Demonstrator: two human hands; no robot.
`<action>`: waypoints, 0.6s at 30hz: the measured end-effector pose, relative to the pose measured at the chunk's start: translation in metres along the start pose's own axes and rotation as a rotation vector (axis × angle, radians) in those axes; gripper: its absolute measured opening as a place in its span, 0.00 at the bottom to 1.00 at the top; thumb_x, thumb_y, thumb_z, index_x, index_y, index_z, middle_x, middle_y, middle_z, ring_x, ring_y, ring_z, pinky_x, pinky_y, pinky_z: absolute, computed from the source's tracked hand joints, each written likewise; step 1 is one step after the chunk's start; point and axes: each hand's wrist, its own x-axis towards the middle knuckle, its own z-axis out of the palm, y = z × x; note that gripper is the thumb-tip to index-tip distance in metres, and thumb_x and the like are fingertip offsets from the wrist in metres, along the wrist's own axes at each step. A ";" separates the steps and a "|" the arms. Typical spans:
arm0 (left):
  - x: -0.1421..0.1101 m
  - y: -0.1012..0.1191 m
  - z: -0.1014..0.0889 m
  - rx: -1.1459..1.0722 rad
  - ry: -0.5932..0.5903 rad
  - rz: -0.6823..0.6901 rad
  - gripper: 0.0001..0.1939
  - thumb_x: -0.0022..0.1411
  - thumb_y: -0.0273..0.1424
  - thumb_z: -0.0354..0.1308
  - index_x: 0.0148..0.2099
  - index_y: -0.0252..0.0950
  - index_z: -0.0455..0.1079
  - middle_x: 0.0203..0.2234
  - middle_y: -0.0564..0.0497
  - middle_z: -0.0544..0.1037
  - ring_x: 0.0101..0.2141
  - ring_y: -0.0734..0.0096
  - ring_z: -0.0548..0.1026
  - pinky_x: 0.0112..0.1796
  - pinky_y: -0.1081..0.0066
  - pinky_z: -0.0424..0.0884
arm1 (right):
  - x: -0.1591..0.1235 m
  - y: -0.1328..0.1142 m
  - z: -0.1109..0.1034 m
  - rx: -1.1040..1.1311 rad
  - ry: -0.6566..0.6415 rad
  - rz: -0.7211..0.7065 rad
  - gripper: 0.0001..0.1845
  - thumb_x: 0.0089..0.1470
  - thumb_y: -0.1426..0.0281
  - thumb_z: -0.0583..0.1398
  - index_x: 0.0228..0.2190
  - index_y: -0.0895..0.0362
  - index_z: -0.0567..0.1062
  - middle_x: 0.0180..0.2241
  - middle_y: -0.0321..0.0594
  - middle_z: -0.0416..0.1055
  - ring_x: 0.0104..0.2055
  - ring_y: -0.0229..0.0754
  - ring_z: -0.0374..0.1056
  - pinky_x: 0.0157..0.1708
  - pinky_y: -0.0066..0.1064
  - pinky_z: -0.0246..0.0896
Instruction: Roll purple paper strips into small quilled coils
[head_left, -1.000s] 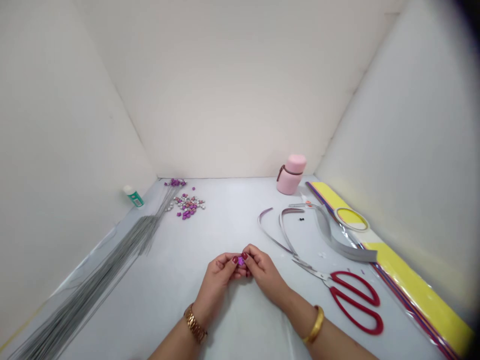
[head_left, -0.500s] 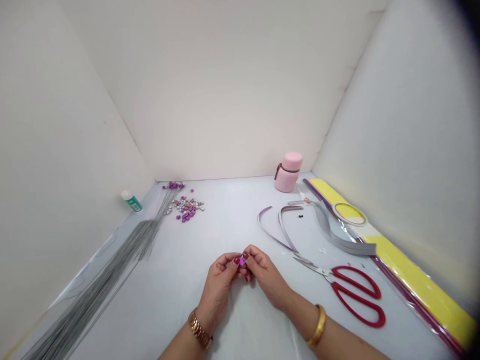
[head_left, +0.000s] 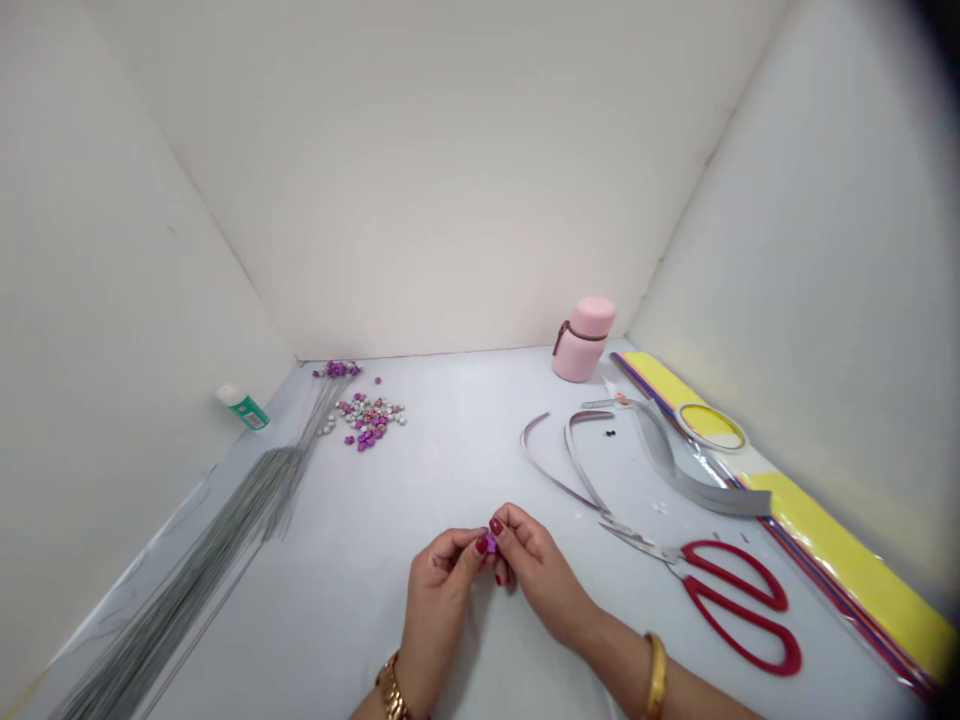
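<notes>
A small purple paper star (head_left: 491, 543) is pinched between the fingertips of both hands, low in the middle of the view. My left hand (head_left: 444, 580) is closed on its left side, thumb on top. My right hand (head_left: 536, 565) grips it from the right with thumb and fingers. Part of the star is covered by the fingertips. To the right of my right hand lie red-handled scissors (head_left: 675, 556), blades pointing left. Behind them curl narrow purple-grey paper strips (head_left: 559, 485).
A pile of purple and silver stars (head_left: 371, 420) sits at back left, beside a bundle of grey wires (head_left: 225, 530). A green glue stick (head_left: 247, 408) leans left. A pink flask (head_left: 581, 345), tape roll (head_left: 712, 427), grey strip (head_left: 697, 490) and yellow paper pack (head_left: 840, 560) stand or lie right.
The view has shifted slightly, so my hands appear a little lower and further right. Both hands keep hold of the purple star; the fingers have moved only slightly.
</notes>
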 end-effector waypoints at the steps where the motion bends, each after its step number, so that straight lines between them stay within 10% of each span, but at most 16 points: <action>1: 0.000 0.000 0.000 -0.003 -0.007 -0.005 0.08 0.56 0.30 0.56 0.30 0.30 0.73 0.18 0.50 0.75 0.23 0.71 0.71 0.30 0.72 0.66 | 0.000 0.000 0.000 0.009 -0.003 0.007 0.15 0.55 0.59 0.51 0.24 0.56 0.61 0.17 0.28 0.59 0.17 0.31 0.53 0.19 0.23 0.48; 7: -0.001 -0.008 -0.002 -0.307 -0.067 -0.227 0.12 0.56 0.32 0.56 0.41 0.31 0.70 0.23 0.48 0.76 0.25 0.74 0.72 0.28 0.76 0.67 | -0.001 -0.001 0.004 0.083 -0.043 0.036 0.16 0.53 0.56 0.51 0.24 0.55 0.59 0.17 0.26 0.55 0.17 0.32 0.55 0.20 0.25 0.55; 18: -0.001 -0.007 0.000 -0.535 -0.027 -0.350 0.07 0.50 0.29 0.62 0.31 0.29 0.73 0.23 0.50 0.73 0.22 0.82 0.69 0.27 0.82 0.68 | -0.005 0.001 0.006 0.038 0.035 0.002 0.12 0.53 0.62 0.55 0.23 0.56 0.62 0.19 0.30 0.60 0.21 0.33 0.55 0.22 0.25 0.52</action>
